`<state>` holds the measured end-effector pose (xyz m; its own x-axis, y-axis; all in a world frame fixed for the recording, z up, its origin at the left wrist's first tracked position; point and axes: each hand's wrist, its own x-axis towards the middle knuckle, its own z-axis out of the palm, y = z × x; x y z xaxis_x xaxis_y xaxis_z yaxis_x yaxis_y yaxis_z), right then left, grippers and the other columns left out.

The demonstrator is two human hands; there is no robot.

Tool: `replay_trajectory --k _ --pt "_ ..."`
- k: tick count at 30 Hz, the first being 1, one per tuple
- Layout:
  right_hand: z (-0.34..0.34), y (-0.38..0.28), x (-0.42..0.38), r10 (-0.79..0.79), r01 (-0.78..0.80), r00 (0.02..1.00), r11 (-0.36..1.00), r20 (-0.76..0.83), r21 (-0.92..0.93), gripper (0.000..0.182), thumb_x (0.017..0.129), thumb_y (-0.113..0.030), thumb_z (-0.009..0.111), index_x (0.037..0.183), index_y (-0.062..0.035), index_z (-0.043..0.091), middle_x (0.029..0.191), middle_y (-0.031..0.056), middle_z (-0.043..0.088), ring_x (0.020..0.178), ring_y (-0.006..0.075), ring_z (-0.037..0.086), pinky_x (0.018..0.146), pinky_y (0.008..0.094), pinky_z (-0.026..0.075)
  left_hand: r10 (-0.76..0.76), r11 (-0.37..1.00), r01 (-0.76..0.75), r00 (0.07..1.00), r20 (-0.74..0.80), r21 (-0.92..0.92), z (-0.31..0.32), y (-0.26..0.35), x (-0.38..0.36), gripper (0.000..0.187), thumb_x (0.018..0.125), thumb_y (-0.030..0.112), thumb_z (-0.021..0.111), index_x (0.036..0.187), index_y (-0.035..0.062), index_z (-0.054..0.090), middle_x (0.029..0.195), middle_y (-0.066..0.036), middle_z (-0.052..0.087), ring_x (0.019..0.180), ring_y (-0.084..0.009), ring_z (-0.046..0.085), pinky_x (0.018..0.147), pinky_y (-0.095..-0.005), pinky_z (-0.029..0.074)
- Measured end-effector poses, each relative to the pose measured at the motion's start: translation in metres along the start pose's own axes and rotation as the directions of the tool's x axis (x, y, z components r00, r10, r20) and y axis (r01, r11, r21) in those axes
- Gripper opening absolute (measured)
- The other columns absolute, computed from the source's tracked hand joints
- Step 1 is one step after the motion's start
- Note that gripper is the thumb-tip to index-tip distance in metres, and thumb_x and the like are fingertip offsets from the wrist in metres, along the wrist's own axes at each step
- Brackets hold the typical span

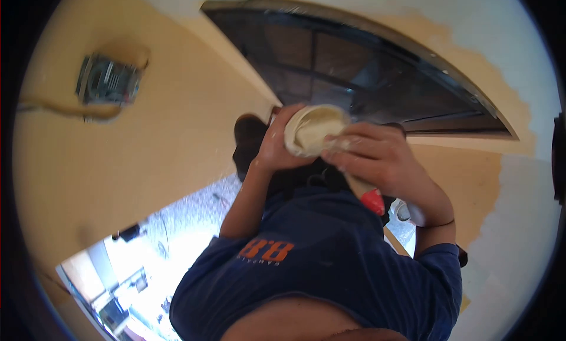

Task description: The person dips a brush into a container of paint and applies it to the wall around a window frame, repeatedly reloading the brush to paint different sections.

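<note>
My left hand [277, 143] is wrapped round the side of a pale tub [293, 141], tilted so that its open mouth shows. Creamy paint [315, 128] coats the inside. At the tub's right rim, my right hand [377, 155] has its fingers closed on a paintbrush, with pale smears on the fingertips. The paintbrush handle [358, 187] slants down out of the grip and ends in red. Its bristle end is hidden by the fingers and the rim.
A dark curved-top window [365, 75] is set in the wall ahead. On the left wall [177, 105] is an electrical box [109, 80] with a conduit. Whitish and tan patches meet on the right wall [513, 223]. Bright floor with objects appears far below on the left.
</note>
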<state>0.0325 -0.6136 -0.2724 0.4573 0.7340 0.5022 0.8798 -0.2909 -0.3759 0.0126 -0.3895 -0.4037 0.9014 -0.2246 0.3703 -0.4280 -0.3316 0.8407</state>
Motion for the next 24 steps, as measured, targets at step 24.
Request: replay_trajectory --k 24 --pt "0.048 -0.013 -0.053 0.187 -0.17 0.957 0.981 -0.221 0.091 0.024 0.072 -0.018 0.064 0.097 -0.0168 0.066 0.092 -0.0011 0.063 0.096 0.0247 0.058 0.069 0.0355 0.053 -0.093 0.923 0.134 0.987 0.131 -0.36 0.022 -0.052 -0.046 0.108 0.049 0.027 0.092 0.134 0.0031 0.03 0.127 -0.016 0.049 0.114 -0.0295 0.053 0.098 -0.0444 0.043"
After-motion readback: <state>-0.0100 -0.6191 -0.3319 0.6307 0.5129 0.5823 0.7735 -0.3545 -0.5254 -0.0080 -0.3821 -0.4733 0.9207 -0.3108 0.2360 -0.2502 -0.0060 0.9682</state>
